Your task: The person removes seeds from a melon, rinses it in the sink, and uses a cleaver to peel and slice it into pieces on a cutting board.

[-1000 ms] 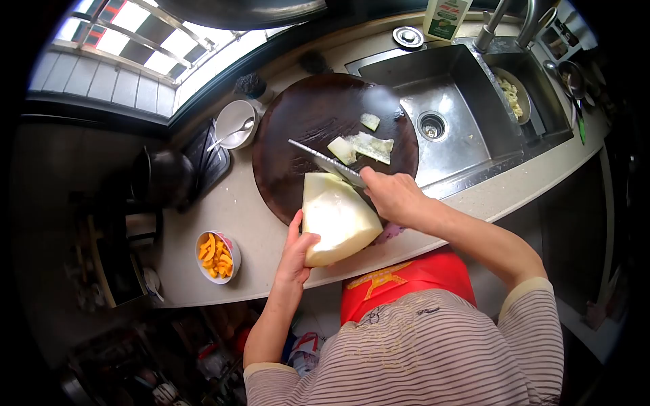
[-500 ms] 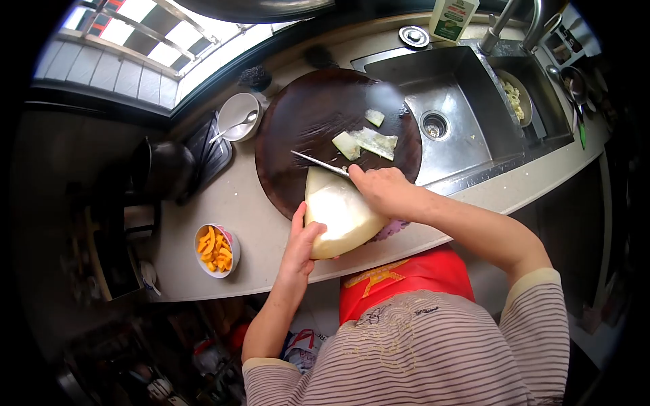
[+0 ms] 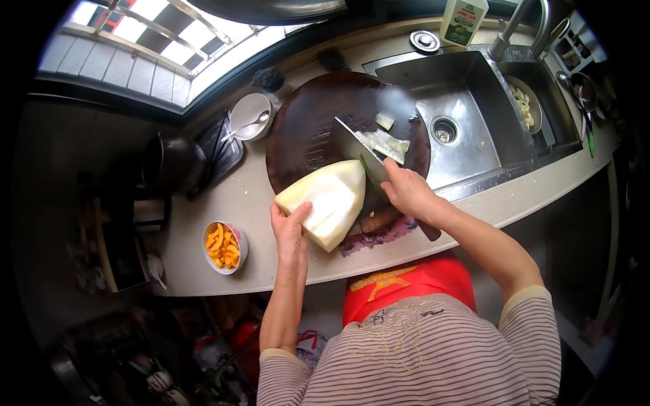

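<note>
My left hand grips the left edge of a large pale wedge of winter melon, its thumb on the white flesh. The wedge rests partly on a round dark chopping board. My right hand is closed on a cleaver, whose blade stands along the wedge's right side. Whether the blade touches the melon is hard to tell. Beyond the cleaver, a strip of green-edged peel and a smaller peel scrap lie on the board.
A bowl of orange strips stands at the counter's left. Behind it are a white bowl with a spoon and a dark tray. To the right is a steel sink, with a bowl of pale pieces in its smaller basin.
The winter melon has turned and shifted onto the board. My right hand has moved right with the cleaver, from the wedge's far tip to its right side. One peel scrap is now hidden.
</note>
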{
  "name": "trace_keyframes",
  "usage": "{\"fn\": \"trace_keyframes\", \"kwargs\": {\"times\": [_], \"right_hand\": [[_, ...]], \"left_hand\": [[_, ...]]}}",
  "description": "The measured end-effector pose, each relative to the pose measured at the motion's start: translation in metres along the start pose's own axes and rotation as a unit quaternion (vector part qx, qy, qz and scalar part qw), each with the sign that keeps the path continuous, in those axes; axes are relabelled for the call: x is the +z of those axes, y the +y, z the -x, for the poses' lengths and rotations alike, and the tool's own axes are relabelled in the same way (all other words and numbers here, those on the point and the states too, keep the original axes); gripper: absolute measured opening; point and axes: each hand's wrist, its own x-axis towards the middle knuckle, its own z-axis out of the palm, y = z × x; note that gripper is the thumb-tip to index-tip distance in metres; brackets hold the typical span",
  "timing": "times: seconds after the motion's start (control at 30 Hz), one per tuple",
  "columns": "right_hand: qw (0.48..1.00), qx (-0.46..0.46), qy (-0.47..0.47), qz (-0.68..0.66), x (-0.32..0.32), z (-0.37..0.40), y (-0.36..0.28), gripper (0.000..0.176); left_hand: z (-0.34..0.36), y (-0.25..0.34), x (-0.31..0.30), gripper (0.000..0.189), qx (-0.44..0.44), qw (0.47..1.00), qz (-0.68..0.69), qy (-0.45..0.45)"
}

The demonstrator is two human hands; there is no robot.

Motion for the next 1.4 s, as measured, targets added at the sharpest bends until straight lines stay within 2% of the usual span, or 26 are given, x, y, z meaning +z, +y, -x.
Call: {"fn": "trace_keyframes", "kwargs": {"times": [0.03, 0.1, 0.2, 0.3, 0.33, 0.43, 0.47, 0.57, 0.67, 0.77, 0.97, 1.17, 1.27, 1.4], "right_hand": [[1.000, -0.003, 0.015, -0.010, 0.001, 0.001, 0.003, 0.023], [0.999, -0.009, 0.044, -0.027, 0.002, 0.003, 0.010, 0.025], [0.994, -0.057, 0.090, 0.028, -0.009, 0.016, -0.008, 0.022], [0.953, -0.206, 0.220, 0.014, -0.007, 0.030, -0.033, 0.022], [0.941, -0.250, 0.228, 0.022, -0.006, 0.036, -0.042, 0.025], [0.911, -0.331, 0.241, 0.047, 0.002, 0.048, -0.066, 0.031], [0.899, -0.353, 0.254, 0.057, 0.003, 0.049, -0.071, 0.030], [0.899, -0.345, 0.259, 0.075, 0.012, 0.049, -0.071, 0.030], [0.902, -0.338, 0.254, 0.082, 0.008, 0.053, -0.069, 0.031], [0.901, -0.332, 0.259, 0.106, 0.007, 0.054, -0.068, 0.030], [0.935, -0.290, 0.179, 0.101, -0.010, 0.076, -0.058, 0.032], [0.940, -0.286, 0.168, 0.083, -0.015, 0.067, -0.076, 0.033], [0.944, -0.272, 0.152, 0.107, -0.017, 0.060, -0.084, 0.031], [0.951, -0.263, 0.133, 0.097, -0.025, 0.079, -0.075, 0.032]], "left_hand": [[0.002, 0.004, 0.005, 0.051, -0.002, 1.000, 0.022, 0.007], [0.013, 0.023, 0.017, 0.047, 0.071, 0.995, -0.067, -0.001], [0.024, 0.046, 0.030, 0.042, 0.157, 0.962, -0.224, 0.009], [0.025, 0.052, 0.036, 0.040, 0.199, 0.925, -0.323, 0.025], [0.024, 0.053, 0.039, 0.039, 0.209, 0.915, -0.343, 0.027], [0.015, 0.034, 0.021, 0.042, 0.229, 0.936, -0.263, -0.052], [0.027, 0.029, 0.031, 0.042, 0.285, 0.922, -0.262, -0.008], [0.031, 0.028, 0.034, 0.048, 0.336, 0.889, -0.309, -0.033], [0.029, 0.027, 0.033, 0.058, 0.324, 0.881, -0.343, -0.032], [0.036, 0.031, 0.041, 0.055, 0.375, 0.853, -0.363, -0.017], [0.040, 0.030, 0.047, 0.042, 0.345, 0.856, -0.385, 0.004], [0.049, 0.030, 0.059, 0.046, 0.400, 0.816, -0.418, 0.013], [0.063, 0.038, 0.074, 0.050, 0.395, 0.850, -0.348, 0.002], [0.064, 0.034, 0.072, 0.048, 0.410, 0.828, -0.382, 0.006]]}}
